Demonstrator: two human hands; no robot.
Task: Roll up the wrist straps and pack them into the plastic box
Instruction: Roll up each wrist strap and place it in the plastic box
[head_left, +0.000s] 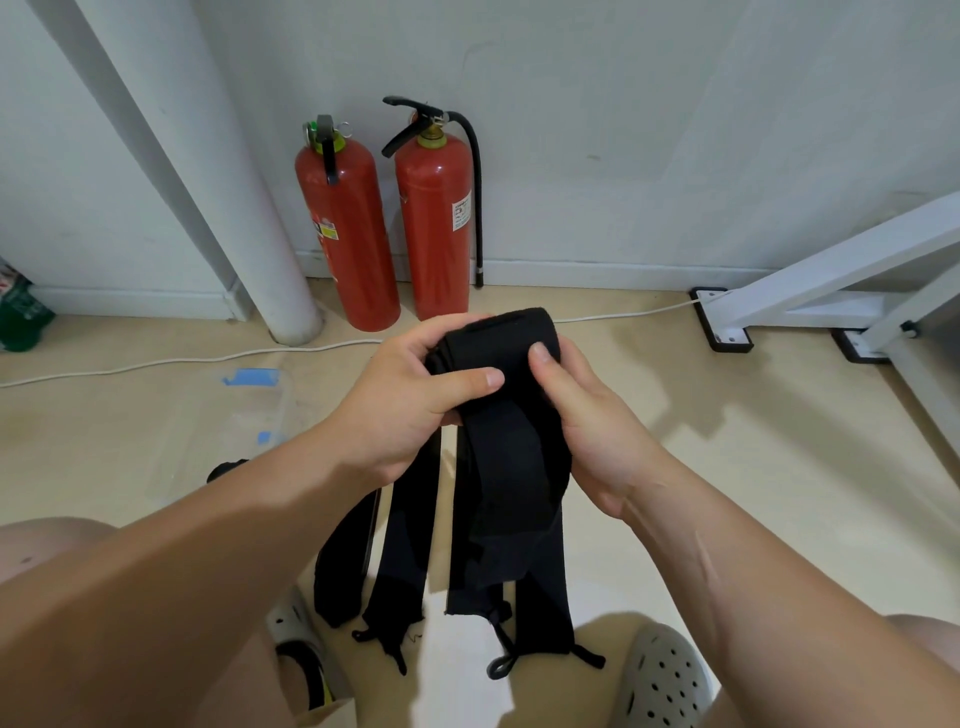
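L hand (410, 400): fingers grip wrist straps (506, 499) at rolled top.
R hand (587, 415): thumb+fingers pinch same roll.
plastic box (280, 415): on floor (701, 467), left.

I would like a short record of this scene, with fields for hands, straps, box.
left hand: grips the rolled end of a black wrist strap
right hand: grips the same strap, thumb on it
other straps: unrolled, below the hands
plastic box: clear, on the floor, left side
fire extinguishers: two, red, against the wall

A bare utility-style room. Beyond the left grip (415, 400), two red fire extinguishers (343, 234) and a white pipe (244, 234) stand against a plain wall (623, 130); a metal frame (831, 260) stands farther right.
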